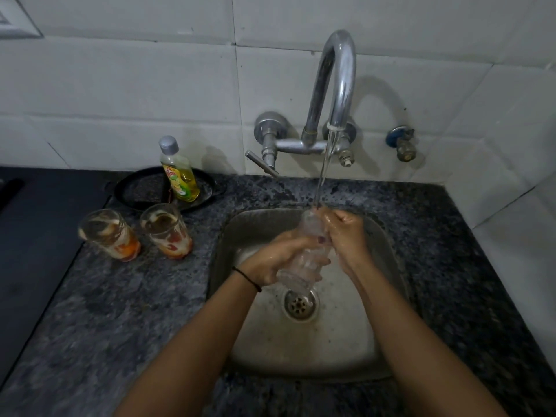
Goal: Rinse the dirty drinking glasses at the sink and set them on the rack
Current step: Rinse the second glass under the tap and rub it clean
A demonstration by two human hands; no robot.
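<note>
Left hand (279, 257), right hand (346, 230) both wrapped round clear glass (311, 225) under tap (337, 85) stream | 2 dirty glasses (167, 230) on counter, left of sink (301, 350) | yellow soap bottle (179, 173) behind, label unreadable

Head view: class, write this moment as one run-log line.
rinsing | left hand grips glass | right hand grips it | tap running | two dirty glasses wait

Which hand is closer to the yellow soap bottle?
Left. The left hand grips the clear glass over the sink, on the side facing the soap bottle; the right hand holds the glass's other side, farther away.
</note>
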